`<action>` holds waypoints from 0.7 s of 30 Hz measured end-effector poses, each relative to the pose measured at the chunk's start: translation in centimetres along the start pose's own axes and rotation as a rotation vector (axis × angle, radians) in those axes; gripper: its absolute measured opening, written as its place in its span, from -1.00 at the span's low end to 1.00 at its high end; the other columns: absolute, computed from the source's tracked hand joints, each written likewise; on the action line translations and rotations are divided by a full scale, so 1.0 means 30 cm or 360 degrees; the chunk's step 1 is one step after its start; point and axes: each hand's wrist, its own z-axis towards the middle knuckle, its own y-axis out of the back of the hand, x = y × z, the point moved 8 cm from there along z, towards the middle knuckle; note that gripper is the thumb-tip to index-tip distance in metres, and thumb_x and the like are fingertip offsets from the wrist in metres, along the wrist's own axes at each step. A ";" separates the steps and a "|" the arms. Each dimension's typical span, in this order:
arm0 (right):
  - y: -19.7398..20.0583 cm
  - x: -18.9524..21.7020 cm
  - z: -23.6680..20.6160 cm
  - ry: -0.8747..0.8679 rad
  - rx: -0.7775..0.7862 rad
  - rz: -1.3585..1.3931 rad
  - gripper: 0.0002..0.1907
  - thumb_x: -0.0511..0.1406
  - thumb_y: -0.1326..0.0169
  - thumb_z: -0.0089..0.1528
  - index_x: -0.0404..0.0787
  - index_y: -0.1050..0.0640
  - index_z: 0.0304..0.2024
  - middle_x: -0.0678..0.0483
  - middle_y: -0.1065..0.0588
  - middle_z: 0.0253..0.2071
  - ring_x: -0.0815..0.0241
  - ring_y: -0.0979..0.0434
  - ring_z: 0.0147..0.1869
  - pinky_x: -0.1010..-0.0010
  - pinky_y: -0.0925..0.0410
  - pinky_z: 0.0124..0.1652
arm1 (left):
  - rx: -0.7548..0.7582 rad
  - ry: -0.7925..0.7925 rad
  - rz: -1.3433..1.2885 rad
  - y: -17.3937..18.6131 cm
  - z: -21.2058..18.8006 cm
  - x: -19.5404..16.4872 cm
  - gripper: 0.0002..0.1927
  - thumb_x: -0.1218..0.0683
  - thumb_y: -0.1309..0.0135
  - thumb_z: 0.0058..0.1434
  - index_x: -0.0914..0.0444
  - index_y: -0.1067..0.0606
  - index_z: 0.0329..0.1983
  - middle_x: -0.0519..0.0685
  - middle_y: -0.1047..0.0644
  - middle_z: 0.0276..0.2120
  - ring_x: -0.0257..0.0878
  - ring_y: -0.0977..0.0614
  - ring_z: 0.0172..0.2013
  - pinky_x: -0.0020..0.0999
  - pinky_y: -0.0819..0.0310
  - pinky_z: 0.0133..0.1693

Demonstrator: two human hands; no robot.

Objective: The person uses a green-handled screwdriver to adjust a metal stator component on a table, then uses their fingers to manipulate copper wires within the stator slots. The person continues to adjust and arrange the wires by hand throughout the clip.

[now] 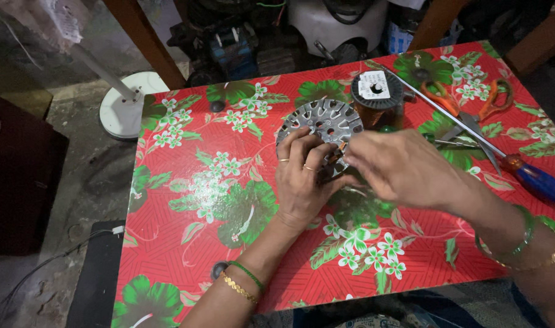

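Stator core (321,124), a slotted metal disc, lies near the far edge of the surface (186,255), w/ a copper wire spool (376,97) just beside it. Left hand (302,179) has its grip pressed on the disc's near rim; right hand (399,167) has its grip pinched at the rim, on what can't tell. Most slots look bare, so winding seems barely begun.

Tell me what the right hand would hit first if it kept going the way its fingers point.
The right hand points left toward the slotted metal disc and the left hand gripping it; it would probably meet the disc's near edge first, though depth is unclear.
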 end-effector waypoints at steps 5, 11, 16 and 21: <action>0.007 -0.055 0.009 -0.0101 0.0032 0.0268 -0.80 -0.28 -0.12 0.25 -0.30 -0.46 -0.33 -0.06 -0.44 -0.53 -0.05 -0.49 -0.47 0.17 -0.27 -0.46 | -0.0058 -0.0050 -0.0003 0.007 0.006 -0.013 -0.28 -0.16 -0.49 -0.12 0.22 -0.48 0.04 0.05 -0.47 -0.01 0.12 -0.46 0.20 0.02 -0.43 0.24; 0.013 -0.071 0.009 -0.0127 0.0084 0.0534 -0.85 -0.29 -0.11 0.24 -0.27 -0.56 -0.26 -0.02 -0.49 -0.52 0.07 -0.49 -0.53 0.27 -0.30 -0.49 | -0.0065 -0.0035 -0.0016 0.010 0.003 -0.020 -0.31 -0.14 -0.50 -0.11 0.23 -0.48 0.01 0.07 -0.47 -0.02 0.13 -0.46 0.19 0.04 -0.42 0.23; 0.001 -0.042 0.048 0.0086 0.0116 0.0397 -0.83 -0.27 -0.19 0.18 -0.26 -0.59 -0.30 -0.03 -0.53 -0.49 0.04 -0.58 -0.44 0.27 -0.36 -0.42 | -0.0083 -0.0038 -0.0031 0.017 0.013 -0.028 -0.32 -0.10 -0.52 -0.10 0.26 -0.48 -0.01 0.07 -0.46 -0.04 0.13 -0.45 0.18 0.05 -0.42 0.22; 0.037 -0.062 0.092 0.0211 -0.0014 0.0377 -0.86 -0.32 -0.20 0.17 -0.27 -0.59 -0.28 -0.03 -0.54 -0.43 0.01 -0.59 -0.36 0.25 -0.37 -0.37 | -0.0076 -0.0018 -0.0049 0.029 0.027 -0.041 -0.36 -0.09 -0.51 -0.02 0.26 -0.48 0.00 0.08 -0.46 -0.03 0.13 -0.45 0.19 0.03 -0.42 0.22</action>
